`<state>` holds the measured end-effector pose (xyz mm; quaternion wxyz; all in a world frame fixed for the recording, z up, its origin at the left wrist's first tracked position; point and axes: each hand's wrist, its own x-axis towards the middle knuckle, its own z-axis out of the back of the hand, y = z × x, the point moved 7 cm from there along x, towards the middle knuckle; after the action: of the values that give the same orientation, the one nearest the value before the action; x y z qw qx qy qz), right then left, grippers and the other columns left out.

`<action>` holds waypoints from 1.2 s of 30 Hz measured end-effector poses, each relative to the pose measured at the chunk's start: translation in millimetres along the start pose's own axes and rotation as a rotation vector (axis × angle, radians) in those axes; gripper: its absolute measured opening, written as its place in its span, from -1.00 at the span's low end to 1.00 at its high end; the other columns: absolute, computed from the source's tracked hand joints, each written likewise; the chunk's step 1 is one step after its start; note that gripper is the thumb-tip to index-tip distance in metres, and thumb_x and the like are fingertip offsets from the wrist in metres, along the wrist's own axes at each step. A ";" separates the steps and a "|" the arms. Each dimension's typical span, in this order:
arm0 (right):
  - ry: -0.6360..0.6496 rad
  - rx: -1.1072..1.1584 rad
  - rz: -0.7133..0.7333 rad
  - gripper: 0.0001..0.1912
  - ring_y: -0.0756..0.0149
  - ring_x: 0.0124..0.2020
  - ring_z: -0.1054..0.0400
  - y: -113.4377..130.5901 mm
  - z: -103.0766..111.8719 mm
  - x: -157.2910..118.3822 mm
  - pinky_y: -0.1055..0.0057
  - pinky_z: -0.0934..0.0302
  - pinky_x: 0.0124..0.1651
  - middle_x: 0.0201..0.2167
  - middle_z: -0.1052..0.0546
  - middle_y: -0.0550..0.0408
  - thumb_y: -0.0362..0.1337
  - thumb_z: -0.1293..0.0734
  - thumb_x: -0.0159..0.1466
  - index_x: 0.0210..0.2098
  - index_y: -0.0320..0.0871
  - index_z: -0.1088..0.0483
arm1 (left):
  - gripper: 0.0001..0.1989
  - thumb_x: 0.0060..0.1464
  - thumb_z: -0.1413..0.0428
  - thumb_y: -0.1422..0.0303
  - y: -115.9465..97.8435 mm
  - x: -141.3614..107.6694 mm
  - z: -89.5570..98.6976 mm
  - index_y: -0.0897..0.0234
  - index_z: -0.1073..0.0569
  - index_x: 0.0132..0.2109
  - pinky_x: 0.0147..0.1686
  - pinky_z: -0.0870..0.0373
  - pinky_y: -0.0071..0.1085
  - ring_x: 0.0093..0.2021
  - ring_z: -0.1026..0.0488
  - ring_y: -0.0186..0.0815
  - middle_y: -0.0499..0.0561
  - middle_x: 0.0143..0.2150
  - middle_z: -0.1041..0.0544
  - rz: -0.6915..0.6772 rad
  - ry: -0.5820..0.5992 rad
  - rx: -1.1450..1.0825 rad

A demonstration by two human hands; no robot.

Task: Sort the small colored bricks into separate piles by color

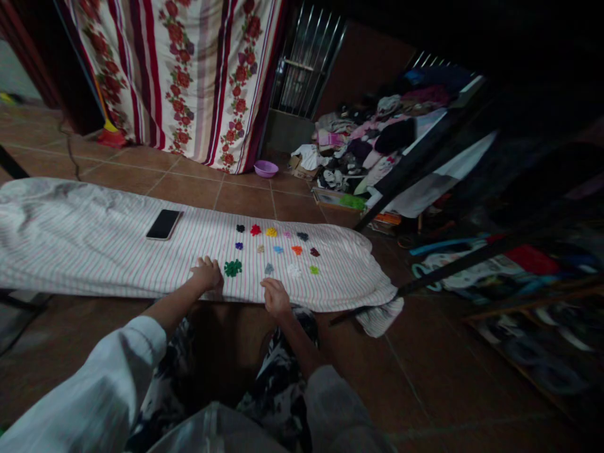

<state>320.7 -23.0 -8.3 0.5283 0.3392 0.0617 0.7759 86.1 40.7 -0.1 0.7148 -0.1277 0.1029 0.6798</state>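
My left hand (206,274) rests on the striped cloth (117,251), left of a dark green pile of small pieces (233,268). Its fingers are slightly bent and apart, with nothing visible in them. My right hand (276,297) is just below a small grey pile (268,268), thumb and fingers drawn together; anything between them is too small to make out. Little piles sorted by colour lie in rows beyond my hands, among them red (255,230), yellow (271,232), orange (296,250), white (294,270) and lime green (314,270).
A phone (164,224) lies on the cloth at left. Dark slanting bars (406,189) run along the right side. Beyond are a floral curtain (189,75), a purple basin (266,168), a broom (111,133) and a heap of clothes (368,138) on the tiled floor.
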 end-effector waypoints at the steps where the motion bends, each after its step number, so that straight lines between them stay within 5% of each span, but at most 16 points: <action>1: 0.020 -0.012 0.015 -0.61 0.20 0.00 -0.32 5.3 -5.0 -3.3 0.24 -0.28 0.13 -0.08 -0.52 -0.07 -0.46 -0.11 0.26 -0.09 -0.20 -0.51 | -0.26 0.15 0.05 0.18 -0.1 -5.7 -0.3 0.50 -0.08 0.38 0.11 -0.20 0.21 0.38 0.08 0.34 0.49 0.40 0.02 0.006 0.016 0.009; 7: 0.099 -0.138 0.017 -0.57 0.15 0.15 -0.22 20.4 -12.3 -19.8 0.17 -0.17 0.23 0.10 -0.45 -0.13 -0.42 -0.10 0.31 0.08 -0.28 -0.43 | -0.33 0.26 0.12 0.19 -3.1 -34.0 3.7 0.53 -0.07 0.38 0.17 -0.10 0.17 0.38 0.09 0.31 0.52 0.39 0.03 -0.030 -0.075 0.068; 19: 0.218 -0.317 -0.075 -0.39 0.12 0.33 -0.03 37.7 -18.9 -36.8 0.18 -0.01 0.32 0.31 -0.23 -0.12 -0.47 -0.16 0.22 0.27 -0.33 -0.22 | -0.32 0.29 0.14 0.11 9.5 -72.0 -20.3 0.45 -0.03 0.40 0.25 0.01 0.05 0.40 0.06 0.23 0.53 0.38 0.01 -0.156 -0.178 0.152; 36: 0.118 -0.219 -0.083 -0.38 0.13 0.33 -0.02 34.4 -17.5 -44.2 0.17 0.03 0.33 0.31 -0.23 -0.10 -0.47 -0.16 0.20 0.27 -0.31 -0.22 | -0.25 0.22 0.02 0.11 0.7 -70.6 -28.2 0.53 -0.07 0.38 0.23 -0.01 0.11 0.38 0.05 0.29 0.58 0.36 -0.01 -0.149 -0.209 0.177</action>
<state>293.0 -71.5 -26.3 0.5892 0.2302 0.0215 0.7742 82.2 -35.1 -4.2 0.7787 -0.0001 0.0777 0.6226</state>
